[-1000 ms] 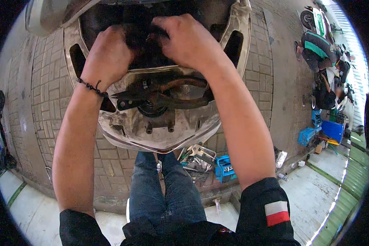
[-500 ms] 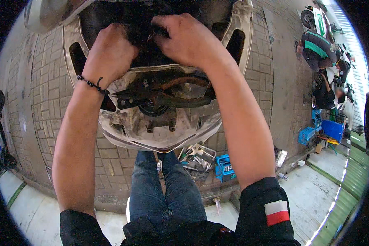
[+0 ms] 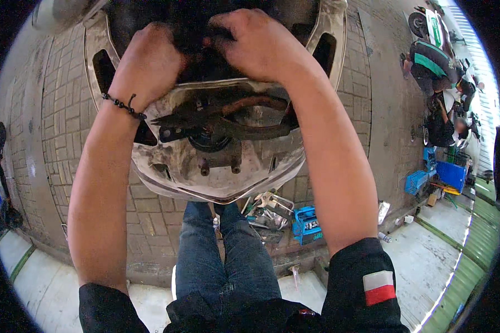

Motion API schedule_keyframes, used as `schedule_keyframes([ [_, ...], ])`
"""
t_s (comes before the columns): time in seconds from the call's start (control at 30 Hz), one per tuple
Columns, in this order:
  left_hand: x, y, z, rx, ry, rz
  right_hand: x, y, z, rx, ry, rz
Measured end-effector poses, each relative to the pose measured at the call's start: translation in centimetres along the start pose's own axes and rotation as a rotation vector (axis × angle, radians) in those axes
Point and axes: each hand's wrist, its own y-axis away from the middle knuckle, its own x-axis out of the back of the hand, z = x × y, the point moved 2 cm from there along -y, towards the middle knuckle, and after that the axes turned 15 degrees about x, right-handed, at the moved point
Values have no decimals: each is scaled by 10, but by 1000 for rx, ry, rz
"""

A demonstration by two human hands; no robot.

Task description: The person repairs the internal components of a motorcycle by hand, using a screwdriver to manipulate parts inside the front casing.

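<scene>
Left hand (image 3: pixel 153 61): bare, back uppermost, fingers curled down into the dark cavity (image 3: pixel 203 69) of a pale, scuffed vehicle bodywork (image 3: pixel 219 184); grip bent inward, fingertips lost in shadow, so whether it is clamped on anything cannot be told. Beaded bracelet (image 3: pixel 122 105), black, on the left wrist. Right hand (image 3: pixel 255 44): level with the left and apart from it, over the same cavity, thumb and forefinger curved toward the middle with a dark space between them; whether this grip is closed on a part likewise cannot be told. Pliers (image 3: pixel 228 127), one pair, worn: lying crosswise on the bodywork below the hands, untouched by either, nose to the left, handles to the right, one handle orange-brown, the other dark. Round black part (image 3: pixel 210 144): set in the bodywork, partly beneath the pliers. Sleeve patch (image 3: pixel 379 287), white over red, on the right arm. Jeans (image 3: pixel 197 250), blue, worn by the person, below the bodywork. Loose tools (image 3: pixel 269 211), heaped on the paving (image 3: pixel 66 111) right of the legs. Toolbox (image 3: pixel 305 226), blue, just beside that heap. Crate (image 3: pixel 451 176), deep blue, far right. Co-worker (image 3: pixel 430 64), in a dark top with a green panel, bent over, upper right.
</scene>
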Motion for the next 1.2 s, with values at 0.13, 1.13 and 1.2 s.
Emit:
schedule_keyframes([
  [0.13,-4,2,-3,-112,-71,39,3,-2,-4,-36,-33,-69],
  [1.13,-3,6,0,-78,-35,-25,26,-2,-25,-183,-32,-166],
  [1.2,1,6,3,-4,22,-72,18,1,-19,-80,8,-81],
])
